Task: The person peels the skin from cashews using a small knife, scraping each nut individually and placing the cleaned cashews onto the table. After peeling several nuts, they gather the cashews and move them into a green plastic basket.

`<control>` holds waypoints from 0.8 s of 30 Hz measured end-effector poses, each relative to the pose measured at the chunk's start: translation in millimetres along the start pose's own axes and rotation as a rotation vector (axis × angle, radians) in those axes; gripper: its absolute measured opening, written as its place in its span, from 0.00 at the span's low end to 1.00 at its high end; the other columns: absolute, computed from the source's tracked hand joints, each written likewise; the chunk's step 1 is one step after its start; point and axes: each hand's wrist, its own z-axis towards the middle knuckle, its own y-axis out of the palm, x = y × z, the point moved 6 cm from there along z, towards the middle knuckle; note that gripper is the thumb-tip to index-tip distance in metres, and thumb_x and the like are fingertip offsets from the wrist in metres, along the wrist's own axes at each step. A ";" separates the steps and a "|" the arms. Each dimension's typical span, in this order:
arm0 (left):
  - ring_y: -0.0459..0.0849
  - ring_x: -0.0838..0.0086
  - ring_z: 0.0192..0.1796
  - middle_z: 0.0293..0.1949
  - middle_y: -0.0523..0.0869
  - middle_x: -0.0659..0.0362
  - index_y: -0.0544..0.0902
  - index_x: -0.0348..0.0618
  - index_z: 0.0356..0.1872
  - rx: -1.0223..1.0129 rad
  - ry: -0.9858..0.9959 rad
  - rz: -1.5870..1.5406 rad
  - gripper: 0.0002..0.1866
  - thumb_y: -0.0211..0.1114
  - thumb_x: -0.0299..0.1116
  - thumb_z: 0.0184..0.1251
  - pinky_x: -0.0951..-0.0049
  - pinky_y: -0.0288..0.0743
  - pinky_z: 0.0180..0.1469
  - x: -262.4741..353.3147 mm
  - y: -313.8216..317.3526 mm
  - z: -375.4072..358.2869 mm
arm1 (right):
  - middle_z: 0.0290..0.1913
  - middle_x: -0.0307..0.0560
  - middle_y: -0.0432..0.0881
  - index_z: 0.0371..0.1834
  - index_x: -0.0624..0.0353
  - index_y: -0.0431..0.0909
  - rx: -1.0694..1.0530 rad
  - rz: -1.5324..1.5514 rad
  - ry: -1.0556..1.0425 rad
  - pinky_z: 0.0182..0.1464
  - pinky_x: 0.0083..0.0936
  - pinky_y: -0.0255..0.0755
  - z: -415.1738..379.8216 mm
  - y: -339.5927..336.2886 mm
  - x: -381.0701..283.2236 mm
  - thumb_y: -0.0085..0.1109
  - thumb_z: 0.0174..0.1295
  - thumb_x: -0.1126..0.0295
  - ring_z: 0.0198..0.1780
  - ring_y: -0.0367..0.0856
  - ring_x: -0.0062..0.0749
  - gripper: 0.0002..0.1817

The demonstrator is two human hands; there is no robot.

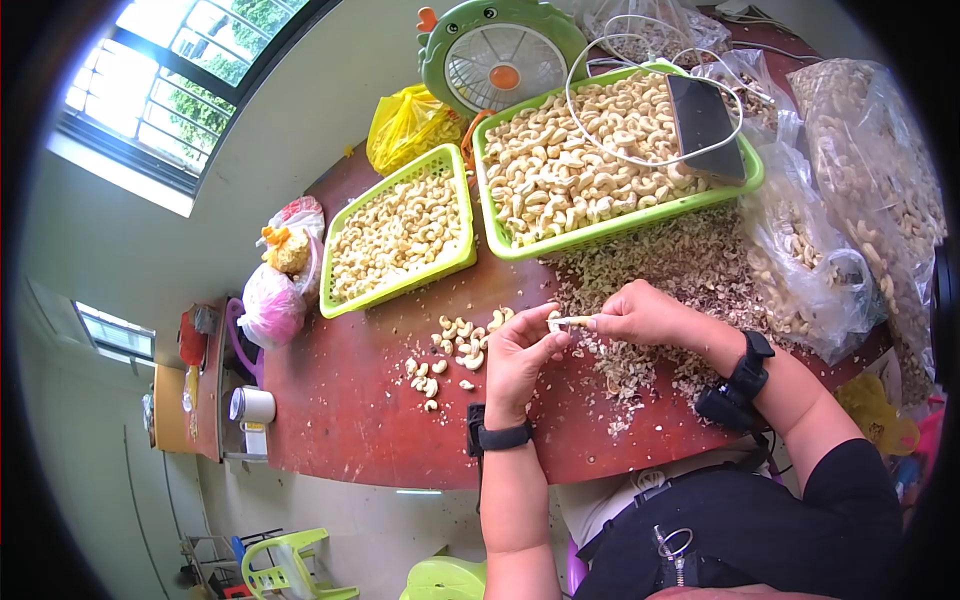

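Observation:
My left hand [522,352] is raised over the red table, its thumb and fingers pinched on a cashew nut [554,318]. My right hand [642,314] is closed round a small knife [576,321], whose tip meets the nut. Just left of my left hand lies a loose group of cashews [462,338] on the tabletop. Beneath and beyond my right hand spreads a heap of skin flakes and crumbs [660,258]. Both wrists wear black bands.
Two green baskets, a smaller one [470,235] and a larger one [500,246], hold cashews. A phone [704,125] with a white cable rests on the larger. Behind stands a green fan [505,60]. Clear bags of nuts [870,180] line the right; a yellow bag [412,128] sits at the back.

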 end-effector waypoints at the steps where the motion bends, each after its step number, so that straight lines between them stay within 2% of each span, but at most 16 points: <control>1: 0.79 0.81 0.31 0.31 0.81 0.58 0.73 0.32 0.45 -0.018 0.021 -0.032 0.19 0.64 0.21 0.49 0.85 0.73 0.30 -0.7 -0.4 1.0 | 0.09 0.34 0.66 0.17 0.61 0.77 -0.001 0.000 0.000 0.17 0.20 0.55 0.3 1.8 1.3 0.53 0.55 0.54 0.14 0.59 0.16 0.20; 7: 0.80 0.80 0.33 0.33 0.81 0.58 0.72 0.32 0.47 -0.042 0.062 -0.140 0.21 0.63 0.18 0.48 0.83 0.74 0.33 3.9 4.7 -1.0 | 0.10 0.35 0.67 0.18 0.60 0.78 0.017 -0.027 -0.011 0.17 0.21 0.56 -2.8 1.5 -3.9 0.53 0.55 0.54 0.14 0.60 0.16 0.20; 9: 0.80 0.80 0.33 0.33 0.81 0.58 0.72 0.31 0.46 -0.059 0.055 -0.133 0.21 0.63 0.18 0.48 0.83 0.74 0.33 3.6 5.2 -2.0 | 0.09 0.43 0.67 0.16 0.64 0.76 0.054 -0.023 -0.046 0.18 0.25 0.60 -3.9 -0.8 -6.1 0.54 0.52 0.52 0.13 0.61 0.21 0.23; 12: 0.78 0.81 0.29 0.30 0.80 0.59 0.74 0.32 0.43 -0.011 -0.030 -0.071 0.17 0.62 0.18 0.48 0.85 0.72 0.30 0.1 2.0 -2.9 | 0.09 0.44 0.68 0.16 0.63 0.76 0.046 -0.063 0.063 0.18 0.25 0.61 -5.7 -3.4 -4.9 0.54 0.51 0.51 0.12 0.62 0.22 0.23; 15: 0.79 0.80 0.29 0.31 0.81 0.58 0.76 0.33 0.40 -0.026 -0.088 -0.097 0.16 0.65 0.22 0.47 0.84 0.73 0.28 -7.1 -3.3 -0.3 | 0.09 0.44 0.68 0.16 0.63 0.77 0.064 -0.065 0.006 0.18 0.25 0.61 -2.8 -1.3 -1.2 0.54 0.51 0.52 0.12 0.63 0.22 0.22; 18: 0.76 0.82 0.24 0.29 0.81 0.59 0.76 0.34 0.37 -0.012 -0.216 -0.159 0.15 0.67 0.23 0.46 0.85 0.70 0.23 -13.6 -6.7 -1.0 | 0.08 0.42 0.67 0.17 0.63 0.77 0.043 -0.041 0.048 0.17 0.25 0.60 -4.8 -2.0 -2.6 0.54 0.52 0.52 0.12 0.62 0.21 0.22; 22: 0.76 0.82 0.26 0.30 0.81 0.59 0.76 0.34 0.39 -0.008 -0.162 -0.198 0.16 0.66 0.21 0.46 0.84 0.70 0.25 -12.9 -3.4 0.0 | 0.08 0.41 0.66 0.16 0.63 0.76 0.022 0.002 0.083 0.17 0.25 0.59 -4.6 -0.4 -1.5 0.54 0.52 0.53 0.12 0.61 0.21 0.22; 24: 0.77 0.81 0.29 0.31 0.81 0.59 0.75 0.33 0.42 -0.016 -0.043 -0.176 0.18 0.64 0.18 0.46 0.85 0.71 0.28 -8.3 -2.9 1.8 | 0.08 0.40 0.65 0.15 0.63 0.75 0.025 0.007 0.042 0.17 0.25 0.59 -3.3 3.2 0.5 0.54 0.52 0.53 0.12 0.60 0.20 0.22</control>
